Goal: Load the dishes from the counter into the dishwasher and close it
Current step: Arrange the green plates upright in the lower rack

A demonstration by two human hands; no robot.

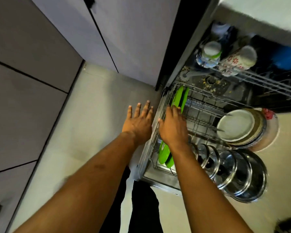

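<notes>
Steel lids [233, 174] stand on edge at the near end of the lower rack [155, 132], probably slotted to drain. Left hand [138, 123] hovers just left of the rack, fingers spread, holding nothing. Right hand [173, 128] rests on the green plates [180, 98], which stand upright along the rack's left side. Its fingers lie over their rims, likely steadying them, with no clamping visible.

no text, brand or number was legible anywhere. bottle [208, 55] in the upper rack [262, 79] carried a green-and-white label, its print too blurred to read. mug [236, 63] beside it showed red flowers only.
</notes>
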